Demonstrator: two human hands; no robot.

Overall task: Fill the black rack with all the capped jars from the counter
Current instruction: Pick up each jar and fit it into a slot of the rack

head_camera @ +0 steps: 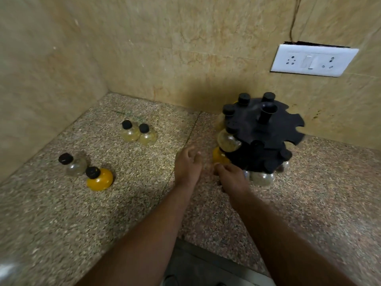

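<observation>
The black two-tier rack (266, 129) stands on the counter at the right, with several black-capped jars hanging in its slots. Some slots on its right side are empty. A yellow jar (219, 156) hangs at the lower left of the rack. My left hand (188, 164) hovers open just left of the rack, holding nothing. My right hand (232, 176) is at the rack's lower front edge, fingers curled near the jars there; what it grips is hidden. On the counter stand a yellow jar (100, 179), a clear jar (75, 165) beside it, and two pale jars (130, 132) (146, 135) farther back.
The speckled stone counter (61, 213) meets tiled walls at the back and left, forming a corner. A white switch and socket plate (313, 59) is on the back wall above the rack. The counter's front edge runs along the bottom centre.
</observation>
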